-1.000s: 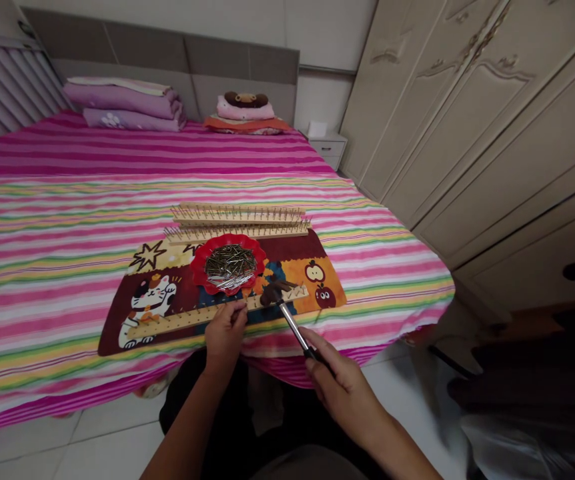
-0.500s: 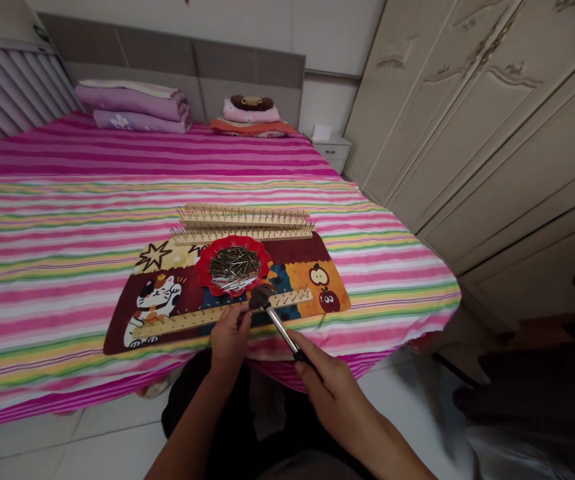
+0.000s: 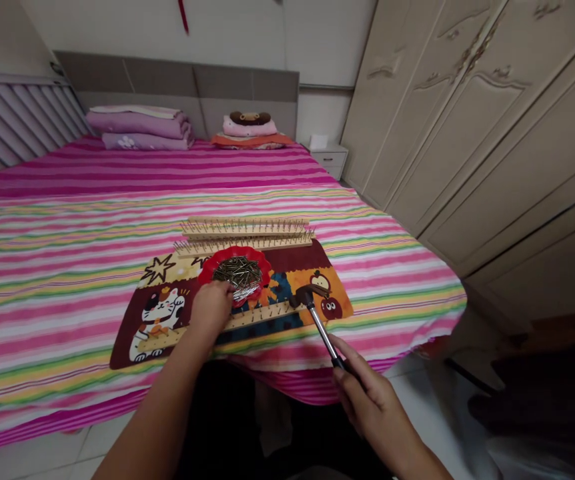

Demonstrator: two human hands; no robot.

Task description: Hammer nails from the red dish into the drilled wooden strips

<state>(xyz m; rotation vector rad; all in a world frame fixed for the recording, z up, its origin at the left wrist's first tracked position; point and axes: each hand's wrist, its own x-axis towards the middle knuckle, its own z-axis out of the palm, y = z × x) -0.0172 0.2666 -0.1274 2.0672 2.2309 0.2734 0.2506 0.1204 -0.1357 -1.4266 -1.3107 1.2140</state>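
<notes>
My right hand (image 3: 367, 397) is wrapped round the black grip of a hammer (image 3: 323, 330), whose dark head lies over the right end of a wooden strip on the mat. Several nails stand in this nearest wooden strip (image 3: 262, 315); my left forearm covers part of it. At the left front rim of a red scalloped bowl (image 3: 259, 257), my left hand (image 3: 212, 305) reaches in with its fingers drawn together. Loose nails (image 3: 237, 272) fill the bowl. Whatever is between the left fingertips is too small to make out.
Behind the bowl lie more wooden strips (image 3: 245, 241) bristling with upright nails. A patterned mat (image 3: 127, 333) sits under the work on a striped bedspread (image 3: 397, 280). Folded bedding (image 3: 142, 127) is stacked by the headboard, and wardrobes (image 3: 447, 133) line the right side.
My left hand has left the wooden strip and moved up and left to the bowl. The hammer in my right hand has shifted right, away from the middle of the strip.
</notes>
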